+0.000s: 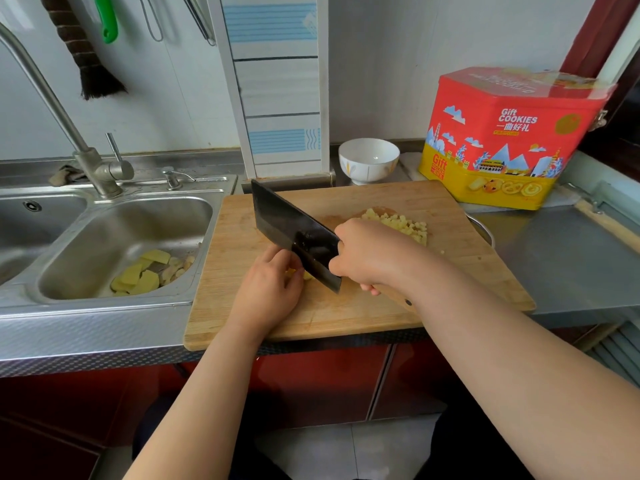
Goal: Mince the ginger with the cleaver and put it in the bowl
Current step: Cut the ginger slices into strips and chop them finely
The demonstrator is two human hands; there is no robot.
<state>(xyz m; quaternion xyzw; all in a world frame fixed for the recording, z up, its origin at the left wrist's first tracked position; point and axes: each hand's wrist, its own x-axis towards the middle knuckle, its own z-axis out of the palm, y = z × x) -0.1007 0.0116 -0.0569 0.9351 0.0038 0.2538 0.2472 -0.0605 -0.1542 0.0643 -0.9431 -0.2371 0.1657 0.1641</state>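
step in hand: chopping the last uncut ginger piece (300, 274) on the bamboo cutting board (450, 271); i judge the mincing more than half done and the transfer not yet begun.
right hand: right hand (367, 258) is wrapped around the top of the cleaver (294, 233) handle, close to the blade; the blade runs away toward the sink side, its heel low by the ginger.
left hand: left hand (270, 289) lies on the board with curled fingers pinning the small yellow piece, fingertips touching or nearly touching the blade's flat; i cannot tell which.
ginger so far: chopped ginger pile (398, 225) sits on the far side of the board, partly hidden behind the right hand; the bits look like coarse cubes, so i would expect another pass before it counts as minced.
bowl: white bowl (369, 160) stands off the board at its back edge, beside the red cookie tin (512, 133).
sink: ginger peelings (145, 275) lie in the steel sink basin (86, 244), well apart from the work.
doing it well: keep the left fingertips tucked back with knuckles guiding the blade, since the piece is small and mostly hidden under the fingers; rock the blade rather than lift it high.
risk: a slip of so small a piece would bring the edge against the fingers.
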